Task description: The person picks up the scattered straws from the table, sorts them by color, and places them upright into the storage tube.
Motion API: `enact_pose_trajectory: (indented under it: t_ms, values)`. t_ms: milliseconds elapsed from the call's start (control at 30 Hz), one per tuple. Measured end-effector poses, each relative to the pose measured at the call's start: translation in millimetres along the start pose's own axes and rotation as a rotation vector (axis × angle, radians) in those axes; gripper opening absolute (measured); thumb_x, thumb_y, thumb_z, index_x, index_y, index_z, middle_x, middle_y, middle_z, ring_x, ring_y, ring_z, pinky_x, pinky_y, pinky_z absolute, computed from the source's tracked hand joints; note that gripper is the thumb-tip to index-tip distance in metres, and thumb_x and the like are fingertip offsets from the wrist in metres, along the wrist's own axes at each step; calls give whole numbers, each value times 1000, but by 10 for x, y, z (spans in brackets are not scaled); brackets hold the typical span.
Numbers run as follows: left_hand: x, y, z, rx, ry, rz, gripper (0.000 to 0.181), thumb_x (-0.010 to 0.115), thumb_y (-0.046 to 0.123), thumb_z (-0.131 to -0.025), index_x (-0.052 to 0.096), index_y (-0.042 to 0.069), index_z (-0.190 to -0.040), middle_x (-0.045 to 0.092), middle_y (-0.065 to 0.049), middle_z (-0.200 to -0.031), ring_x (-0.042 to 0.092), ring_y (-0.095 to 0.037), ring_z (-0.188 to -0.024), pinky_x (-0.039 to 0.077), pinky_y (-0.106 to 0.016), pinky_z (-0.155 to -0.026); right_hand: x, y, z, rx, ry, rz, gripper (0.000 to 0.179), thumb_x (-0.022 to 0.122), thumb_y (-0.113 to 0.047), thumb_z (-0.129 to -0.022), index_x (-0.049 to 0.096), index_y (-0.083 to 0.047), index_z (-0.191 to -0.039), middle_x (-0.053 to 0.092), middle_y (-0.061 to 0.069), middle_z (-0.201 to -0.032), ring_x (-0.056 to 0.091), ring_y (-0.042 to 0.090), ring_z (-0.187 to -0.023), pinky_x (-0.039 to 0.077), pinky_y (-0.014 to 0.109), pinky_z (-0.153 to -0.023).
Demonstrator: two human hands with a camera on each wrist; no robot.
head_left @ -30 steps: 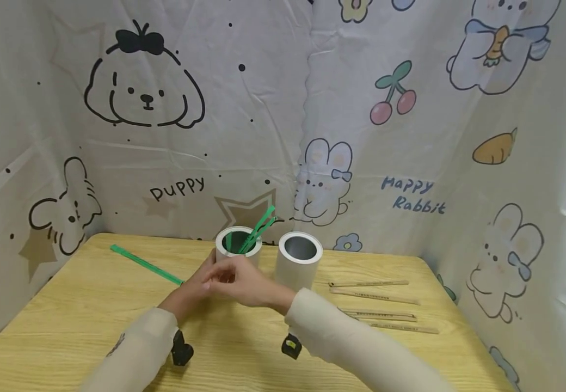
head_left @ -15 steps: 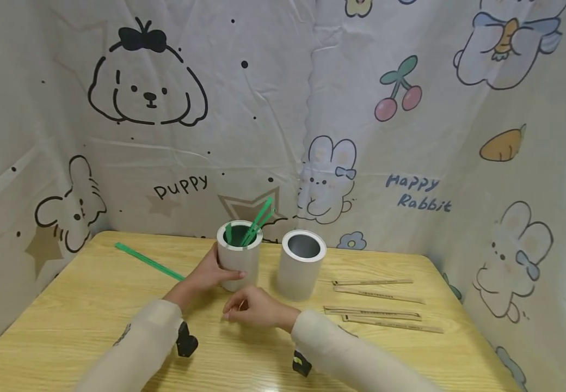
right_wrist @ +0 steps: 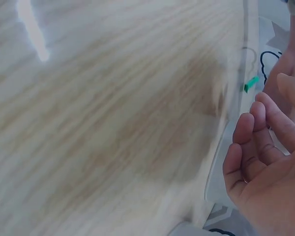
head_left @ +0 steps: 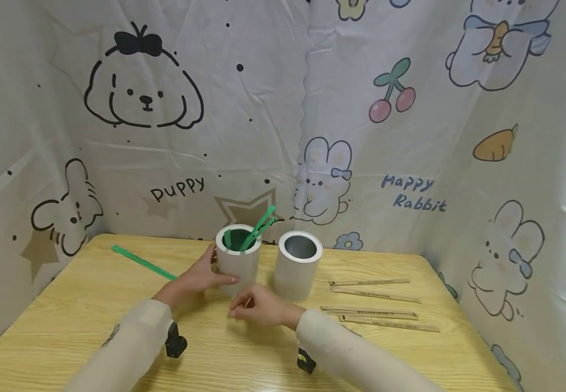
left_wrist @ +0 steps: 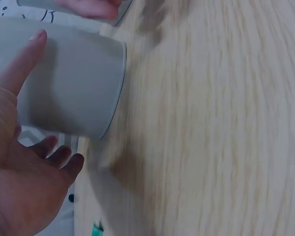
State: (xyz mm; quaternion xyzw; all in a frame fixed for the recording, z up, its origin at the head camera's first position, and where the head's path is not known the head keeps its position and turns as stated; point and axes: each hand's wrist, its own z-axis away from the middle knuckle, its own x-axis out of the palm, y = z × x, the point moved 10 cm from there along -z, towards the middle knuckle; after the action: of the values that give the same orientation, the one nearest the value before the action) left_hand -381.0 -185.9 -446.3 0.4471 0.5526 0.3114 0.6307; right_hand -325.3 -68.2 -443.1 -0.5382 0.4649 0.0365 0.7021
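My left hand [head_left: 200,279] holds the left white cylindrical cup [head_left: 237,267] from its left side. In the left wrist view its thumb [left_wrist: 25,61] lies across the cup's wall, and several fingers curl beside it. Slim green strips [head_left: 259,228] stick out of that cup, leaning right. My right hand [head_left: 263,306] hovers low over the table in front of the two cups, its fingers loosely curled with nothing seen in them. Close by on the right stands a second white cup [head_left: 297,275], with nothing visible sticking out of it.
A green strip [head_left: 143,262] lies on the wooden table [head_left: 234,359] left of my left hand. Several slim brown printed sticks [head_left: 376,295] lie at the right. A cartoon-printed cloth [head_left: 263,109] hangs behind and on both sides of the table.
My right hand has drawn back from the front of the left cup, down and slightly to the right. My left hand stays at the cup.
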Motion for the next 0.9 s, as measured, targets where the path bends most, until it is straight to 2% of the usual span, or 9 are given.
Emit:
enact_pose_trajectory:
  t_ms: [133, 300, 433, 500, 567, 667, 733, 833, 900]
  values:
    - [-99, -17, 70, -21, -26, -83, 114, 84, 36, -83, 6, 13, -163, 21, -28, -164, 24, -54, -148, 26, -71, -117, -77, 12, 46, -5, 8, -10, 15, 69, -9, -94, 76, 1, -102, 77, 13, -96, 56, -2, -70, 48, 12, -67]
    - [-358, -123, 180, -47, -3, -123, 89, 76, 25, -92, 22, 6, -159, 24, -33, -160, 27, -57, -144, 34, -69, -112, -158, 78, 95, 30, 16, -9, 15, 68, -12, -95, 76, -1, -102, 77, 11, -93, 57, -1, -68, 47, 12, -65]
    - [-668, -298, 293, -123, 107, -174, 68, 62, 23, -101, 29, -3, -154, 29, -37, -155, 34, -57, -138, 42, -66, -106, -209, 113, 135, 29, 26, 7, 16, 69, -13, -96, 76, -1, -102, 75, 9, -89, 55, 1, -68, 46, 12, -65]
    - [-842, -418, 364, -181, 194, -265, 61, 57, 29, -103, 36, -7, -148, 39, -38, -147, 47, -53, -128, 49, -60, -97, -218, 120, 155, 18, 27, 0, 16, 69, -12, -96, 76, 0, -101, 74, 10, -88, 55, 1, -68, 46, 13, -64]
    - [-1014, -543, 461, -267, 292, -365, 58, 56, 35, -103, 44, -9, -139, 51, -36, -135, 59, -45, -109, 53, -51, -82, -220, 122, 171, 9, 26, -3, 16, 69, -12, -95, 76, 1, -101, 74, 12, -87, 55, 2, -68, 46, 13, -65]
    - [-1228, -677, 612, -381, 421, -490, 55, 58, 40, -99, 52, -9, -121, 62, -30, -109, 62, -35, -81, 49, -42, -63, -222, 133, 191, 7, 29, -3, 15, 69, -11, -95, 76, 1, -101, 74, 12, -88, 56, 1, -69, 46, 12, -65]
    - [-1336, -704, 692, -421, 485, -550, 52, 61, 40, -96, 54, -10, -110, 62, -29, -96, 60, -37, -75, 46, -44, -59, -222, 139, 200, 10, 30, 3, 15, 69, -11, -95, 76, 0, -102, 75, 12, -89, 56, 0, -69, 46, 12, -66]
    - [-1463, -701, 769, -446, 526, -641, 50, 65, 39, -95, 53, -10, -97, 60, -28, -83, 60, -46, -77, 47, -53, -63, -237, 144, 218, 12, 33, 3, 15, 70, -11, -95, 76, 0, -102, 75, 12, -89, 55, 0, -69, 46, 12, -66]
    - [-1514, -737, 810, -482, 499, -681, 48, 63, 39, -96, 55, -7, -85, 59, -25, -75, 61, -45, -74, 47, -55, -66, -249, 141, 231, 9, 34, 7, 15, 69, -11, -95, 76, 1, -102, 75, 12, -89, 55, 0, -70, 46, 12, -66]
